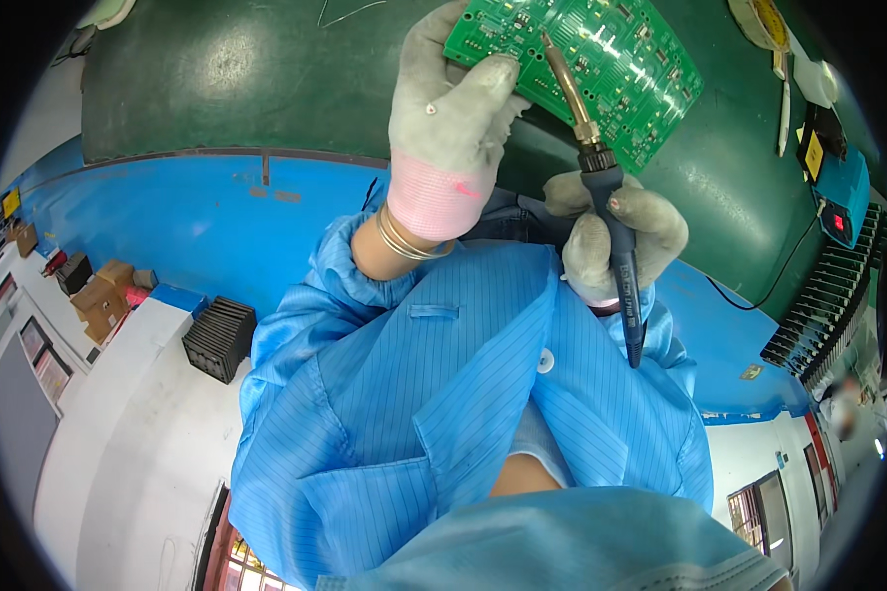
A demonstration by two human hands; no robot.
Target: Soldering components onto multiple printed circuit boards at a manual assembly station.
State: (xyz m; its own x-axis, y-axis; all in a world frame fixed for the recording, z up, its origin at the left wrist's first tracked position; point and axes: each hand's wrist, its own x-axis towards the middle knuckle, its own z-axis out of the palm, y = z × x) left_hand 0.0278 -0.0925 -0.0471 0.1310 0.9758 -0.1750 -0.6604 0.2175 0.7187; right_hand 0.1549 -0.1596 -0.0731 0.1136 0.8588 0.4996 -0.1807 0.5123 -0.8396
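Note:
My left hand, in a grey-white glove with a pink cuff, grips a green circuit board by its left edge, thumb on top. The board is tilted above the table and populated with small components. In my right hand, also gloved, a soldering iron with a dark blue handle is held between the fingers. Its metal tip points up and left and reaches over the upper left part of the board; whether it touches a component I cannot tell. The board's top edge runs out of view.
Beneath the board lies a green mat on the blue-edged table. At the right stand a blue soldering station with a red display and a black slotted rack. A round yellowish container sits at the upper right. Another black rack stands at lower left.

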